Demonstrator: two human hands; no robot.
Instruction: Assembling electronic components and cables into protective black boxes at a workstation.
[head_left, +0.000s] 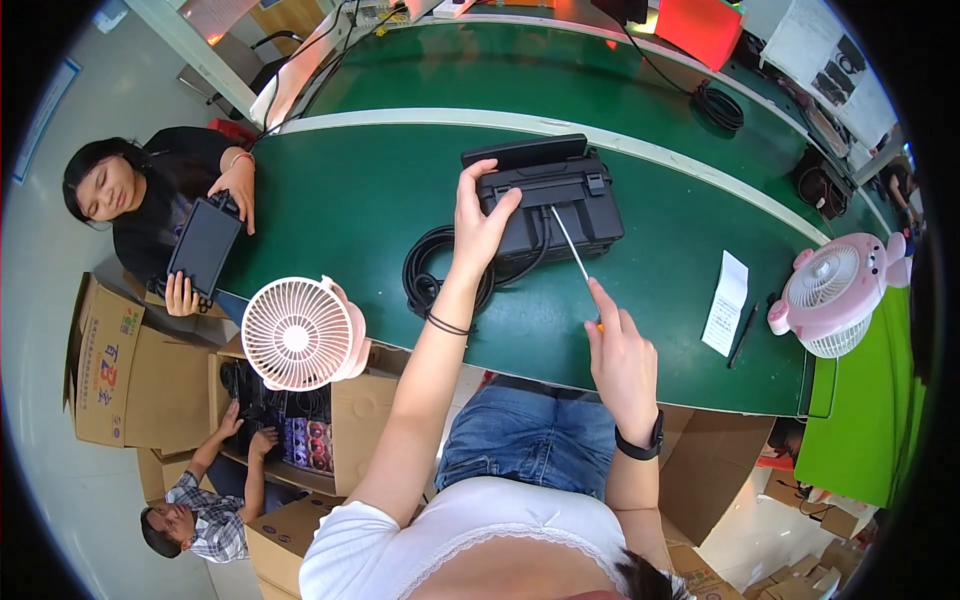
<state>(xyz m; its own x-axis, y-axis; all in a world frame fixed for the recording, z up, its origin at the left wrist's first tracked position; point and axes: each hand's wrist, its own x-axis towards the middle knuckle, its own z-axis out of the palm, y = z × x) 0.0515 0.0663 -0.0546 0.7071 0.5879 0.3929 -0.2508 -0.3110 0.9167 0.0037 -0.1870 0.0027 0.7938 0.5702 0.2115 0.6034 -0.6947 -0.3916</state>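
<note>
Two green-topped work tables (330,200) with pale edges fill most of the view, one behind the other. On the nearer one, at its middle, lies a black box-shaped plastic device (560,205), and a coiled black cable (430,270) sits just beside it on the left, running to its front. A pink round desk fan (300,335) stands at the near edge, and a second pink fan with animal ears (835,290) stands at the right end. Near that one lie a white paper slip (727,302) and a dark pen (745,330).

The left hand (478,222) rests open on the device's left side, fingers spread over its top edge. The right hand (620,360) is closed around a slim metal-shafted screwdriver (572,248), whose tip touches the device's upper face.
</note>
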